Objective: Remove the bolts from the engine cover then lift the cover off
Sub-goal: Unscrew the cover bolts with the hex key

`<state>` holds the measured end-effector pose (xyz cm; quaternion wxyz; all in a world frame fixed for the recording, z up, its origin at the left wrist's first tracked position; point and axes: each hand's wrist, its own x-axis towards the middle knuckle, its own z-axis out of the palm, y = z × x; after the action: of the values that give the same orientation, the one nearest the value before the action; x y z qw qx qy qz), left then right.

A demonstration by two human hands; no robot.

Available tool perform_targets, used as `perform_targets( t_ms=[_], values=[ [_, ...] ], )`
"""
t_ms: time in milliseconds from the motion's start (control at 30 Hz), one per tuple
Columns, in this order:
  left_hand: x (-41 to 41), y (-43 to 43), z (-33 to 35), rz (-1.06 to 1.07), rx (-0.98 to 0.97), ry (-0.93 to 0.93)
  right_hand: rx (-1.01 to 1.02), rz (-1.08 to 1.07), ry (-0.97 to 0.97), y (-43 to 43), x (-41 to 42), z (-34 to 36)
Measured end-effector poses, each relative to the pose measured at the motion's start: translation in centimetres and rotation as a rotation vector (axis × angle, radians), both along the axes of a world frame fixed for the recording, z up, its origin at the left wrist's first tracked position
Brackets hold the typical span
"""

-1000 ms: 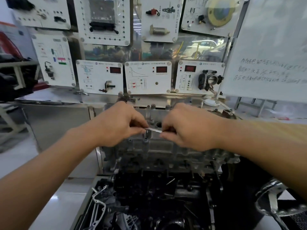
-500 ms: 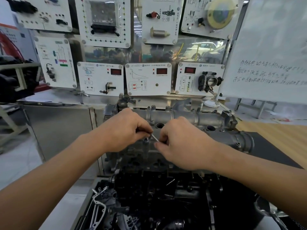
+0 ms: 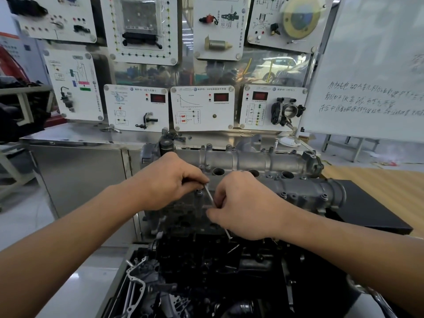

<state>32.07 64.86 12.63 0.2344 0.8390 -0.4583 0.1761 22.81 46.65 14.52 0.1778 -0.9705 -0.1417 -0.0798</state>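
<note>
Brushed stainless steel sheets the cabinet (image 3: pixel 80 171) at left. The left hand (image 3: pixel 169 180), fingers curled, pinches the upper end of a slim, bright metal wrench (image 3: pixel 210 195) just above a dark, round bolt (image 3: pixel 199 193). The right hand (image 3: pixel 243 207) pinches the same bar lower down. Under and beyond both hands lies the engine cover (image 3: pixel 263 160), dull grey cast aluminium with a rough skin, tubular humps and round plug wells. To its right are a flat black mat (image 3: pixel 371 210) and a whiteboard (image 3: pixel 371 76).
</note>
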Motion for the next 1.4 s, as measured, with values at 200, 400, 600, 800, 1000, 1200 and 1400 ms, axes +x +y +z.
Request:
perform_targets(
  t_ms=[200, 400, 600, 800, 1000, 1200, 1400],
  values=[
    [-0.7, 0.0, -1.6, 0.06, -0.171, 0.02, -0.132, 0.019, -0.032, 0.1, -0.2, 0.7],
    [-1.3, -0.2, -2.2, 0.124, -0.251, 0.031, -0.221, 0.055, -0.053, 0.3, 0.0, 1.9],
    [-1.3, -0.3, -2.0, 0.094, -0.213, 0.003, -0.176, 0.064, -0.054, 0.1, 0.2, 1.3],
    [-1.0, -0.3, -2.1, 0.085, -0.227, -0.007, -0.147, 0.028, -0.068, 0.1, 0.2, 0.5],
    [-1.1, -0.4, -2.5, 0.121, -0.253, 0.016, -0.238, 0.037, -0.063, -0.4, 0.5, 1.0],
    [-1.3, -0.7, -2.7, 0.165, -0.267, 0.031, -0.465, 0.062, -0.145, -2.7, 1.8, 2.3],
    [-2.7, -1.7, -3.1, 0.285, -0.356, 0.069, -0.803, 0.218, -0.388, -3.6, 6.5, 2.7]
  ],
)
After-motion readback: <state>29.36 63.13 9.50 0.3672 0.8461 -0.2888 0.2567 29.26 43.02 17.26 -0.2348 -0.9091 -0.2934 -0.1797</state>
